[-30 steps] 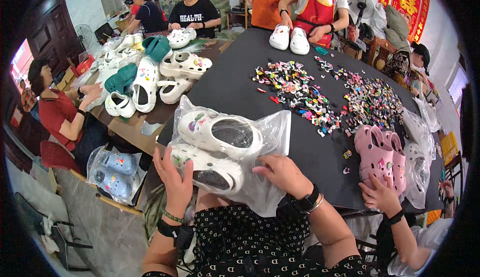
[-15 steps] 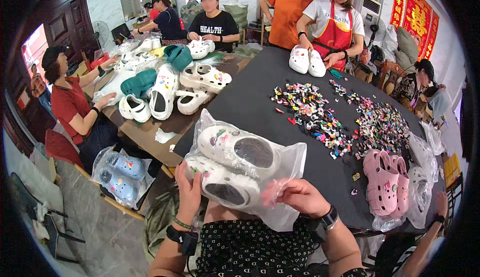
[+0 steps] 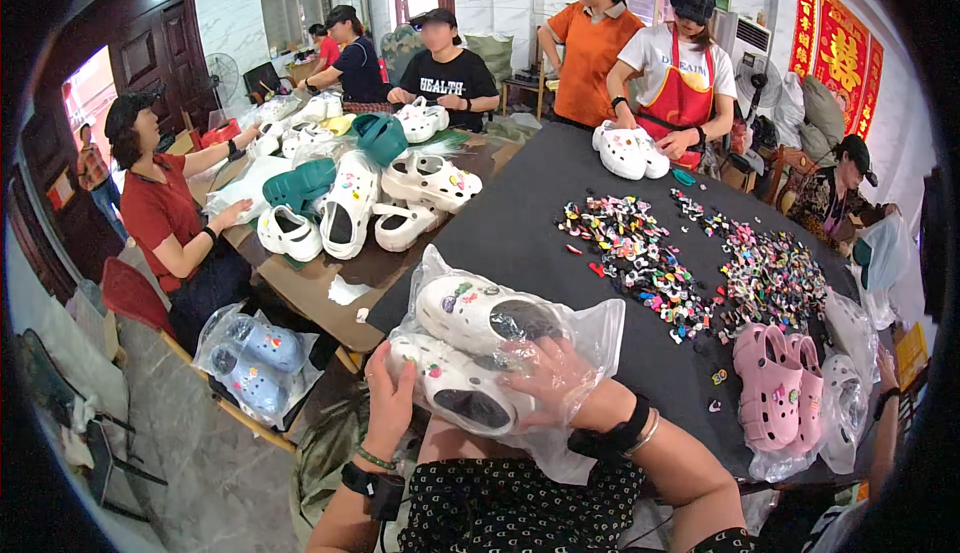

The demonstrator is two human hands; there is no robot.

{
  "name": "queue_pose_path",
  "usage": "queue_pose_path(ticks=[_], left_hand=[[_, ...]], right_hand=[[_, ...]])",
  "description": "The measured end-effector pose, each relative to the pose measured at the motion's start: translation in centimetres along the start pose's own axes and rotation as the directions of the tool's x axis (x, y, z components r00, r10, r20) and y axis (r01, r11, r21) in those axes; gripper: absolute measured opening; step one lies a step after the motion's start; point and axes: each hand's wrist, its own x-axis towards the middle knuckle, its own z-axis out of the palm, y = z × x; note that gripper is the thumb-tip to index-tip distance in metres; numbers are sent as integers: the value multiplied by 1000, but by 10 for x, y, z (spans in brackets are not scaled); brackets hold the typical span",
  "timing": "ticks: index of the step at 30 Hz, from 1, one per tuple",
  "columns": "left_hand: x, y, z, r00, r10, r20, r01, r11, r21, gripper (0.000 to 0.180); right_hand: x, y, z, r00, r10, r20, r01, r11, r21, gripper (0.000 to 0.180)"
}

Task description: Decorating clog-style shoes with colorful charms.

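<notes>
A pair of white clogs (image 3: 462, 318) with colourful charms lies side by side inside a clear plastic bag (image 3: 597, 338) at the table's near edge, above my lap. My left hand (image 3: 392, 393) grips the toe end of the nearer clog through the bag, thumb toward the top. My right hand (image 3: 552, 381) is in the open right end of the bag, with film over it. Its fingers reach over the clogs' heel ends and hold the nearer one; some fingertips are hard to make out.
Pink clogs (image 3: 772, 388) and bagged white clogs (image 3: 840, 403) stand at right. Loose shoe charms (image 3: 640, 253) cover part of the black table (image 3: 500, 218). Bagged blue clogs (image 3: 255, 363) rest on a chair at left. A co-worker across handles white clogs (image 3: 628, 151); others work around a clog pile (image 3: 350, 203).
My right hand has moved left from the bag's loose edge to inside its mouth, onto the clogs. My left hand stays at the toe end. The view has shifted slightly.
</notes>
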Motion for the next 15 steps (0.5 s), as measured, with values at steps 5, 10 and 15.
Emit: queue_pose_path(ticks=[5, 10, 15], left_hand=[[2, -1, -1, 998, -59, -19, 59, 998, -32, 56], [2, -14, -2, 985, -172, -15, 171, 982, -79, 57], [8, -9, -3, 991, -135, 15, 135, 990, 41, 54]], right_hand=[[-5, 14, -1, 995, -93, -25, 95, 993, 63, 61], [5, -13, -22, 990, -65, 127, 44, 985, 167, 79], [-5, -12, -1, 979, -173, 107, 165, 983, 83, 49]])
